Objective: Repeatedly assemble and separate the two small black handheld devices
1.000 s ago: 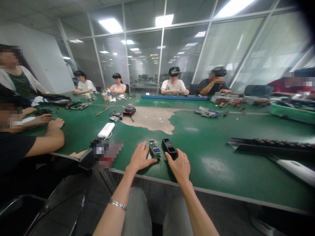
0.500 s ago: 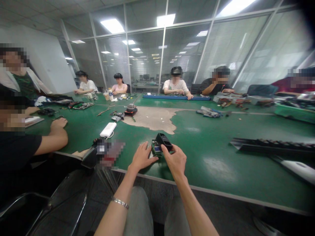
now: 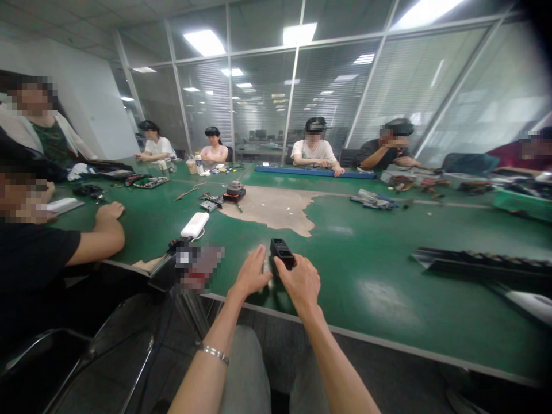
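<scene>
A black rectangular plastic casing (image 3: 282, 251) with openings in its upper face is tilted in front of me. My right hand (image 3: 303, 283) grips its near end, thumb on the left and fingers round the right side. Just left of the casing, my left hand (image 3: 251, 275) has its fingers stretched forward and thumb apart, with no grasp visible. Between the left hand and the casing shows a small pale edge of a circuit board (image 3: 266, 266). The rest of that board is hidden under the casing and hand.
A green tabletop (image 3: 345, 299) has a bare brown patch. To the left lie a white power bank (image 3: 195, 225) and a black stand (image 3: 166, 267). A long black rack (image 3: 474, 264) lies right. A co-worker's arm (image 3: 101, 233) rests at left; other people sit across the table.
My right hand has shifted left and turned the black casing more lengthwise, over the green circuit board, which is now mostly covered. My left hand stays beside it. The whole view has shifted slightly.
</scene>
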Action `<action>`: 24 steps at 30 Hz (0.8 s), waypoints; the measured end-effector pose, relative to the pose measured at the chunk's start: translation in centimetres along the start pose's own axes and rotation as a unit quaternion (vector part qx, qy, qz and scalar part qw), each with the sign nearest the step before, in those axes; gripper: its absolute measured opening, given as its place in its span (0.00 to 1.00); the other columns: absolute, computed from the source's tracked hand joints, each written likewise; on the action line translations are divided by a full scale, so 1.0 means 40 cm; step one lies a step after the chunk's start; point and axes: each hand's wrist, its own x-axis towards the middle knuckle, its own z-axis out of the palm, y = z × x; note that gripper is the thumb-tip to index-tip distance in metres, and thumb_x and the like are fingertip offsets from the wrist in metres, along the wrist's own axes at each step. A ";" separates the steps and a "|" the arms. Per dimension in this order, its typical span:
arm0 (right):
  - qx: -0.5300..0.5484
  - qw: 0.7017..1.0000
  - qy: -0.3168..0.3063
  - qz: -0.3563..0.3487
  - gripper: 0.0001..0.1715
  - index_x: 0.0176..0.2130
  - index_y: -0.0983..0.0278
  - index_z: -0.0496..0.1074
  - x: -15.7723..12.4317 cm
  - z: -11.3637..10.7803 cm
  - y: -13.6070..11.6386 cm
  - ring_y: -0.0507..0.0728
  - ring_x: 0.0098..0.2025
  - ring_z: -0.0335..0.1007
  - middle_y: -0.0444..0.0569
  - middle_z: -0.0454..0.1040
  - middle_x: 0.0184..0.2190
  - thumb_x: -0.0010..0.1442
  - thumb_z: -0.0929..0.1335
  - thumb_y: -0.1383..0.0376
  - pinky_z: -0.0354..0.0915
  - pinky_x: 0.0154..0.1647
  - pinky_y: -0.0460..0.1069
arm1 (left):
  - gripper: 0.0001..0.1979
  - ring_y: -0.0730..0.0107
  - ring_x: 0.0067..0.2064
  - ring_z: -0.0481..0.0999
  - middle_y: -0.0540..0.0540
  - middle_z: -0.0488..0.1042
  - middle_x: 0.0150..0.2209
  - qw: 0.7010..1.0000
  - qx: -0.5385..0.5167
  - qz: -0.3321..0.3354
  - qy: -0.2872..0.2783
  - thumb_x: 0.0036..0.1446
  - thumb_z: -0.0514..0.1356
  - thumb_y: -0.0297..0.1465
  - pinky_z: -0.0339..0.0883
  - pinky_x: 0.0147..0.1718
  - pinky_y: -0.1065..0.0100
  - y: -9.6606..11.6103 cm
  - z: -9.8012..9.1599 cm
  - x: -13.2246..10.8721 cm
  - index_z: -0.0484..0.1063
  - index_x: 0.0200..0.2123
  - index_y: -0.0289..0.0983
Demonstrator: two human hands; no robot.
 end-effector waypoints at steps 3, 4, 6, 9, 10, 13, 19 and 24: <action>-0.006 1.000 -0.010 -0.002 0.23 0.41 0.62 0.72 -0.017 0.009 0.004 0.58 0.37 0.70 0.51 0.73 0.35 0.57 0.63 0.47 0.58 0.36 0.50 | 0.36 0.61 0.68 0.47 0.40 0.48 0.67 1.000 -0.014 -0.013 0.018 0.53 0.50 0.31 0.43 0.65 0.59 -0.006 0.004 0.003 0.48 0.65 0.30; -0.009 1.000 -0.013 -0.001 0.23 0.41 0.62 0.72 -0.023 0.013 0.006 0.58 0.38 0.70 0.51 0.73 0.35 0.57 0.64 0.48 0.58 0.36 0.50 | 0.35 0.62 0.67 0.48 0.40 0.49 0.67 1.000 -0.014 -0.014 0.023 0.53 0.49 0.30 0.44 0.65 0.59 -0.006 0.004 0.003 0.49 0.65 0.30; -0.015 1.000 -0.020 0.004 0.23 0.43 0.63 0.71 -0.036 0.021 0.010 0.59 0.38 0.70 0.52 0.73 0.36 0.57 0.64 0.49 0.58 0.36 0.50 | 0.33 0.62 0.67 0.49 0.40 0.50 0.67 1.000 -0.008 -0.011 0.028 0.54 0.49 0.30 0.45 0.65 0.59 -0.004 0.003 0.003 0.51 0.64 0.31; -0.018 0.999 -0.023 0.012 0.23 0.44 0.63 0.70 -0.053 0.030 0.016 0.59 0.39 0.71 0.52 0.72 0.37 0.58 0.63 0.49 0.58 0.36 0.49 | 0.30 0.60 0.67 0.50 0.41 0.51 0.66 1.000 0.004 -0.003 0.029 0.56 0.49 0.30 0.47 0.64 0.56 -0.001 0.000 0.002 0.54 0.63 0.33; -0.016 1.000 -0.024 0.013 0.23 0.44 0.63 0.69 -0.057 0.032 0.018 0.59 0.39 0.71 0.52 0.72 0.38 0.58 0.63 0.49 0.59 0.36 0.49 | 0.30 0.59 0.67 0.51 0.41 0.50 0.66 1.000 0.008 -0.001 0.027 0.55 0.50 0.31 0.48 0.64 0.55 0.000 0.000 0.002 0.54 0.63 0.34; -0.010 1.000 -0.026 0.013 0.23 0.44 0.62 0.68 -0.063 0.035 0.024 0.58 0.39 0.71 0.51 0.72 0.38 0.58 0.63 0.49 0.59 0.37 0.49 | 0.32 0.56 0.66 0.51 0.40 0.50 0.66 1.000 0.019 0.002 0.019 0.53 0.52 0.31 0.48 0.64 0.54 0.002 0.001 0.003 0.55 0.62 0.33; -0.012 0.999 -0.037 0.007 0.29 0.49 0.62 0.66 -0.059 0.032 0.030 0.59 0.42 0.70 0.53 0.71 0.41 0.56 0.65 0.46 0.59 0.38 0.50 | 0.33 0.57 0.66 0.52 0.35 0.52 0.65 0.999 0.025 0.015 0.025 0.52 0.51 0.30 0.46 0.65 0.58 0.002 0.003 0.004 0.55 0.62 0.27; 0.010 1.000 -0.030 0.000 0.26 0.47 0.61 0.68 -0.053 0.033 0.034 0.59 0.41 0.70 0.51 0.71 0.39 0.57 0.65 0.47 0.59 0.39 0.49 | 0.34 0.58 0.66 0.52 0.37 0.52 0.65 0.999 0.033 0.019 0.022 0.51 0.52 0.29 0.47 0.64 0.58 0.002 0.004 0.003 0.53 0.63 0.30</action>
